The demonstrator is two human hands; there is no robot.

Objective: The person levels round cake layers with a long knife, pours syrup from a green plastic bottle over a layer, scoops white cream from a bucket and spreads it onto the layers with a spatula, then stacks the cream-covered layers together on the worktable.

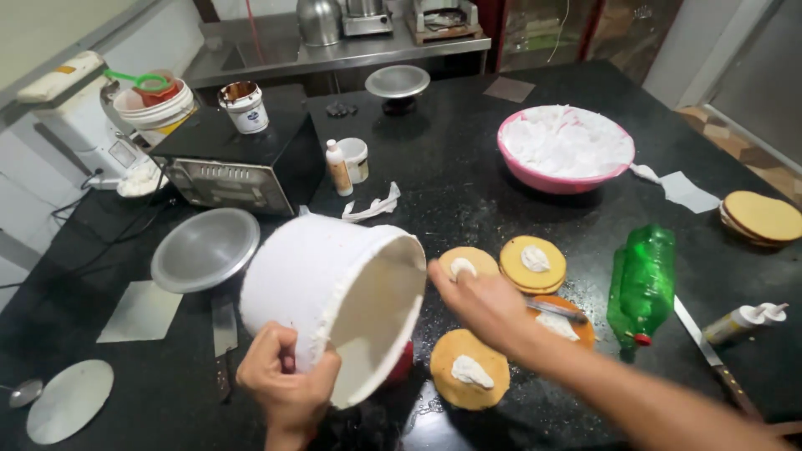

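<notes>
Left hand grips the rim of a white bucket, fingers curled tight around the near edge, thumb on the outside wall. The bucket is tipped on its side, mouth facing right, inside wall smeared with white cream; it sits low centre, over the dark counter. Right hand reaches across from the right, just beside the bucket's mouth, fingers pressed together and closed around something; a knife with a cream-smeared blade lies at it, but whether the hand holds the handle cannot be told. Four round cake discs sit just right of the bucket, each with a dab of cream: one near the fingertips, one further right, one under the knife blade, one nearest the camera. A green plastic bottle lies on its side right of them. A pink bowl of white cream stands further back. A stack of plain discs sits at far right. A round metal pan rests left of the bucket.
</notes>
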